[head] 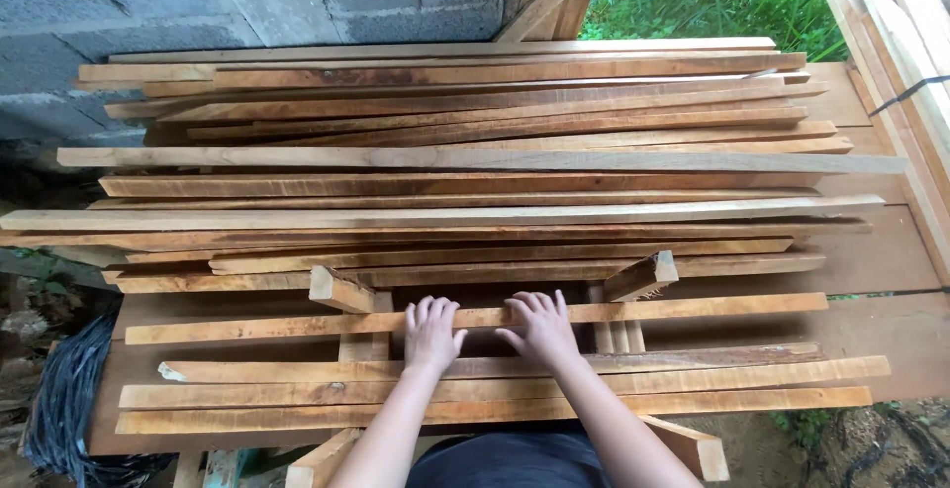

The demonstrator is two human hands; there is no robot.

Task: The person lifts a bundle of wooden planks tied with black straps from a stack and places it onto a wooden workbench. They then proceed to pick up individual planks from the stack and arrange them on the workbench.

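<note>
My left hand (431, 332) and my right hand (539, 328) lie side by side, palms down, on one long wooden slat (693, 307) that runs left to right across the pile. The fingers of both hands curl over its far edge. Three more slats (752, 379) lie closer to me, under my forearms. Beyond the hands, a wide stack of long rough planks (475, 161) covers the rest of the surface.
Two short wood blocks (338, 290) (643, 275) stick up either side of my hands. A grey block wall (198, 3) stands behind, more boards (905, 33) lean at the right, green plants at top right, dark coiled material (64, 399) at lower left.
</note>
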